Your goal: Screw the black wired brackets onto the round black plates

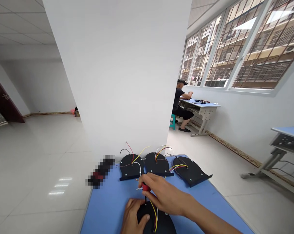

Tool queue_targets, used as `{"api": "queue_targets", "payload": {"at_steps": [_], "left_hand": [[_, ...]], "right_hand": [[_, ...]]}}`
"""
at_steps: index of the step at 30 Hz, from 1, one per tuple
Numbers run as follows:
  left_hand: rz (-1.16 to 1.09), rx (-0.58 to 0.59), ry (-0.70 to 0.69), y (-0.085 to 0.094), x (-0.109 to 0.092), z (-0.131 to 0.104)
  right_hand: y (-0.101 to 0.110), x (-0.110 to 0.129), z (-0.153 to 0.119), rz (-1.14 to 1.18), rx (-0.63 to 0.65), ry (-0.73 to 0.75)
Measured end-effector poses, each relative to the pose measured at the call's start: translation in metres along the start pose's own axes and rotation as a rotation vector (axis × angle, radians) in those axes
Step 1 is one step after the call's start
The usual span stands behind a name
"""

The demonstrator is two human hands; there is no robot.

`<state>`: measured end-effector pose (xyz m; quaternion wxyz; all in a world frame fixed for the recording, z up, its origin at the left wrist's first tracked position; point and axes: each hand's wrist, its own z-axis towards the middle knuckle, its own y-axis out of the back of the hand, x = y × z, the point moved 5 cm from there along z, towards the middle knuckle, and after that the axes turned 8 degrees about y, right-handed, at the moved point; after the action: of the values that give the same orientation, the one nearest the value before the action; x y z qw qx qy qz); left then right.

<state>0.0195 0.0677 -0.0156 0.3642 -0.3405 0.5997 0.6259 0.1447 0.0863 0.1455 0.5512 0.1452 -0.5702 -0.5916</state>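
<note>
My right hand (159, 191) is closed round a red-handled screwdriver (146, 186), held upright. Its dark shaft reaches down to a screw near the upper edge of a black plate (165, 225) with yellow, white and red wires. On that plate's left side lies my left hand (134, 216), thumb on top and fingers at the rim, gripping it. Behind, three similar black plates stand in a row: left (127, 169), middle (159, 165) and right (195, 172), each with coloured wires rising from its centre and small silver screws.
The blue table (105, 201) meets a white pillar (122, 81) at its back. A blurred dark and red object (100, 172) is at the table's left edge. Farther off at the right, a person (179, 100) sits at another desk (205, 104). One more desk (290, 130) stands far right.
</note>
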Motion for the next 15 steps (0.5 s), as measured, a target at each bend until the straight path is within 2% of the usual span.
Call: {"api": "queue_targets", "payload": {"at_steps": [4, 10, 15], "left_hand": [[-0.008, 0.0, 0.001, -0.002, 0.004, 0.0], [-0.014, 0.046, 0.038, 0.001, -0.003, 0.0], [0.005, 0.079, 0.075, 0.004, -0.009, 0.0]], "right_hand": [[0.001, -0.003, 0.0, 0.044, -0.005, -0.008], [0.001, -0.006, 0.002, 0.026, 0.004, -0.003], [-0.005, -0.005, 0.002, -0.112, 0.014, 0.025]]}}
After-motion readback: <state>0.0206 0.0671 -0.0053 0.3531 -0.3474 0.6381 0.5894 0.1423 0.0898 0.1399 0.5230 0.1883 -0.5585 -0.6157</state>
